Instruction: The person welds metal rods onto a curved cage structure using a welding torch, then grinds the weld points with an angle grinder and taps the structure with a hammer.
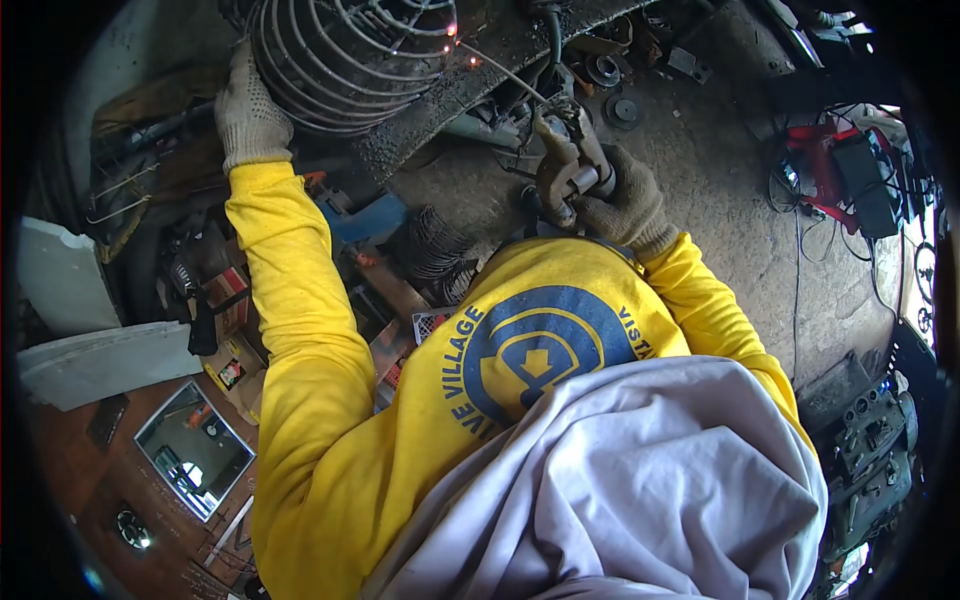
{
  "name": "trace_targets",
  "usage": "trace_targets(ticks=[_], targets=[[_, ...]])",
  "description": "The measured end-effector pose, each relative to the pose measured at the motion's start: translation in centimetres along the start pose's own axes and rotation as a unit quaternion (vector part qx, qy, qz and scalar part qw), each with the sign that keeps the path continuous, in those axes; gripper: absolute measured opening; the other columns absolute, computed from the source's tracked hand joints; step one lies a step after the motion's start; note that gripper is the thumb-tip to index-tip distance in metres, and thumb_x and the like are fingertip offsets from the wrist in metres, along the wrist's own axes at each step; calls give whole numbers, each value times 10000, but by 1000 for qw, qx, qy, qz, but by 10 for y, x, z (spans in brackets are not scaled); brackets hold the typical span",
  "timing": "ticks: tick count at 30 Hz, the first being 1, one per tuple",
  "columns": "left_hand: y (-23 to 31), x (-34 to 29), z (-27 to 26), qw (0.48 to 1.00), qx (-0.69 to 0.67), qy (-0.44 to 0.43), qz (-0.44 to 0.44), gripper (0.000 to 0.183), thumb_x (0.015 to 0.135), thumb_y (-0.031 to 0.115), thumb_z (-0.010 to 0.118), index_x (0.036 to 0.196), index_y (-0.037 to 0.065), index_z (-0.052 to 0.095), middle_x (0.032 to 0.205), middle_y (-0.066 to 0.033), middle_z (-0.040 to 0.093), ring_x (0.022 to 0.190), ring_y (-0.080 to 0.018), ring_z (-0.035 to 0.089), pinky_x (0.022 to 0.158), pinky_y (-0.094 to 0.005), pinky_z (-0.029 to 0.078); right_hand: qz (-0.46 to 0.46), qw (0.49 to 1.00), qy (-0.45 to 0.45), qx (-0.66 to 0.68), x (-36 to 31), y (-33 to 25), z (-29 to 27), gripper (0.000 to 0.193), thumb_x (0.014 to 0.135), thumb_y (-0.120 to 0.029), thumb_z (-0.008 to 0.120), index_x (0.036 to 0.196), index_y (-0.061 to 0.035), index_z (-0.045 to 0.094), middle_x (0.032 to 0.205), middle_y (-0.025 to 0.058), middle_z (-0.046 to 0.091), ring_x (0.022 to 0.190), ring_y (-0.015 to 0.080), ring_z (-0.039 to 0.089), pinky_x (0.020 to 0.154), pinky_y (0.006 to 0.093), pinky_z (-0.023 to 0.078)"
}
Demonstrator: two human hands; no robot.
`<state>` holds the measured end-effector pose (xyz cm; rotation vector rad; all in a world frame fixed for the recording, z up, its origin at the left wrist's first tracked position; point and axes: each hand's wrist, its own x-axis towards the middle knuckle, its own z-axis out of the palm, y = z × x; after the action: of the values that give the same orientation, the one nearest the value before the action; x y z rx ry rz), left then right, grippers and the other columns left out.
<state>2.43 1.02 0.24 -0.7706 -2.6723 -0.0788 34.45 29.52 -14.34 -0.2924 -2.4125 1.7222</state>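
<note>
My left hand (252, 112), in a knitted work glove, is closed at the left side of a round cage of metal wire rings (350, 75); its fingertips are partly hidden. My gloved right hand (630, 203) grips a welding electrode holder (572, 165). A thin welding electrode (503, 70) runs from the holder's jaws up and left toward the cage. Small orange-red spots glow on the wires by the electrode's tip. Beneath the cage is a dark, rough metal bench (400, 145).
Metal discs (621, 111) and scraps lie on the floor beyond my right hand. Below the bench sit a blue metal piece (372, 220) and stacked wire rings (436, 240). To the right is a red-and-black machine (840, 175) with trailing cables. A framed mirror-like panel (195, 450) lies lower left.
</note>
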Motion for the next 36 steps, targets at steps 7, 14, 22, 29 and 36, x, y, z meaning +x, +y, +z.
trace_targets(ticks=[7,14,22,29,36], targets=[[-8,-3,4,1000,1,7,-6,784,731,-5,764,1430,153,447,1222,-210,661,1091,-451,630,948,-478,512,33,999,-31,8,-5,4,1,585,687,-283,843,1169,-16,647,997,172,718,909,307,714,816,380,548],[-16,-5,6,999,3,28,18,719,777,29,741,1425,143,451,1207,-214,666,1089,-449,633,950,-472,514,22,999,-29,-17,0,-5,1,564,686,-350,853,1105,-25,661,981,180,718,896,325,712,791,401,549],[-8,-3,2,1000,-7,3,-10,719,764,21,758,1410,144,466,1220,-210,661,1105,-442,632,947,-465,521,20,999,-28,-12,0,-5,3,542,695,-337,844,1099,-28,656,967,177,717,893,326,710,790,402,547],[-7,-4,1,1000,-8,12,2,734,762,27,766,1419,143,457,1216,-230,657,1109,-448,629,943,-472,519,15,999,-28,-15,2,-5,2,550,702,-344,842,1112,-29,653,963,173,719,905,321,710,797,396,547],[-6,-4,1,1000,-14,22,6,675,789,51,751,1404,123,480,1198,-220,671,1105,-442,636,944,-455,520,25,999,-36,-17,4,-6,2,553,711,-351,839,1125,-36,652,965,170,720,906,322,711,801,398,548]])
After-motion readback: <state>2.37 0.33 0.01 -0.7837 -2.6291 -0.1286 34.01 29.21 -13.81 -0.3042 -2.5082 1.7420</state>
